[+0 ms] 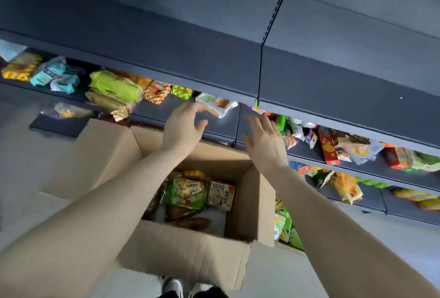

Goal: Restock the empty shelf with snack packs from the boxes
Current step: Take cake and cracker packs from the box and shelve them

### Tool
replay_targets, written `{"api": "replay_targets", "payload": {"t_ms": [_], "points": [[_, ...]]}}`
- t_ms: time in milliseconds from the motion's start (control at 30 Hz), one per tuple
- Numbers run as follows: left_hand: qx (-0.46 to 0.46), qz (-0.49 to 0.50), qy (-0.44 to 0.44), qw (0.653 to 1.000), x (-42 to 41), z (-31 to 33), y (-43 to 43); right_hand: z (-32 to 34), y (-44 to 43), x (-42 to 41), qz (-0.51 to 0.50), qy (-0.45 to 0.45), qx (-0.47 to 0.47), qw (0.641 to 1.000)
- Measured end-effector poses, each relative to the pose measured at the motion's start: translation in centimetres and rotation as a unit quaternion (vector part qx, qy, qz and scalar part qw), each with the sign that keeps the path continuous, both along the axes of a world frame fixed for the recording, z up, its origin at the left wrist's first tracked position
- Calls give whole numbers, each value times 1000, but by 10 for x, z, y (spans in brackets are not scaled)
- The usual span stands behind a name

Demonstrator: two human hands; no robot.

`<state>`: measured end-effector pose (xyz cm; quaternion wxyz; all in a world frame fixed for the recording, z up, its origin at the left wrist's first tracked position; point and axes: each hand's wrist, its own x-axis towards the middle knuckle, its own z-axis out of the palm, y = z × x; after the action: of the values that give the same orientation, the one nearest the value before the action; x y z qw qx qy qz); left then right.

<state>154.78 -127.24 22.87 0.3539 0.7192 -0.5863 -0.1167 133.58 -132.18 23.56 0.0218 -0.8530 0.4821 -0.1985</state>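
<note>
silver snack pack (pixel 217 106) on shelf (pixel 154 110) just past left hand (pixel 183 128) fingertips, long axis along shelf edge. right hand (pixel 264 143) farther off. both hands loose, fingers spread, gripping nothing

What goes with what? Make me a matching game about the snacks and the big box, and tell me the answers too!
Things:
1. lime-green pack
2. silvery pack
3. cardboard box
4. red carton

Places:
A. on the floor, flaps open, snacks inside
B. on the shelf, to the right of the right hand
C. on the shelf, well to the left of both hands
D. on the shelf, by the fingertips of the left hand

Pairs: 1-C, 2-D, 3-A, 4-B.
</note>
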Motion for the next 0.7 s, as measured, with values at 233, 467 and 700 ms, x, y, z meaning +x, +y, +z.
{"api": "replay_targets", "payload": {"t_ms": [233,467,700], "points": [[117,24,7,993,-4,-109,42,-110,30,-1,27,50,98,994],[201,49,21,978,5,-219,77,-228,44,0,47,46,207,976],[328,63,59,941,12,-345,96,-355,49,-4,38,75,281,956]]}}
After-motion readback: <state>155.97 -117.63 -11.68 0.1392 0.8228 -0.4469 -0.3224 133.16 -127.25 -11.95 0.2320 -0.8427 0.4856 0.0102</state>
